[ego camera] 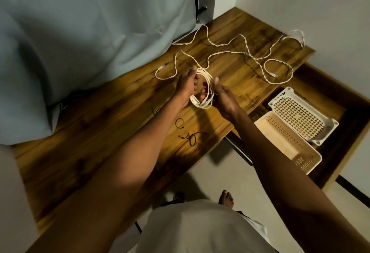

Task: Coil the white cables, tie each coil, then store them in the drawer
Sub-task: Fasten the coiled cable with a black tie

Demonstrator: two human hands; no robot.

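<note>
White cables: one coil (202, 88) at centre frame, my left hand (186, 84) threaded through, fingers curled on it; right hand (222, 96) steadying, grip unclear. Untied. Loose cable (246, 52) sprawls on counter (100, 132). Ties (188, 136) unused; drawer (340, 100) open, right.

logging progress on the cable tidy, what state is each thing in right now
white coil: partly wound, untied, held above the desk
left hand: grips the coil
right hand: holds the coil's other side
loose white cable: uncoiled, sprawled on the desk
black ties: lying unused
drawer: open
baskets: no cables inside
</note>
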